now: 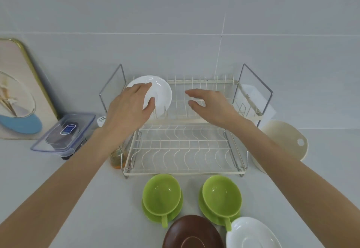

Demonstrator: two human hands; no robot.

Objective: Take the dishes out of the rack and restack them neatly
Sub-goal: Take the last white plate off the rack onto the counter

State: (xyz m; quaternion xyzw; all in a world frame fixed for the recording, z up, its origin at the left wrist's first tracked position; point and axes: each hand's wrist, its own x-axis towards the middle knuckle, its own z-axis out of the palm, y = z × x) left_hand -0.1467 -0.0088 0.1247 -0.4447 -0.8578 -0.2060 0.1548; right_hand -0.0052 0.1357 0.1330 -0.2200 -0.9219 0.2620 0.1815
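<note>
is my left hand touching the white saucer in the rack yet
Touching. The head view shows the left hand on the white saucer standing in the rack, fingers over its top rim and thumb pressed against its face.

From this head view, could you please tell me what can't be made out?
- Left part of the white saucer in the rack: behind the left hand.
- Bottle beside the rack: mostly hidden by the left forearm.
- Brown saucer and white plate: cut off by the bottom edge.
</note>
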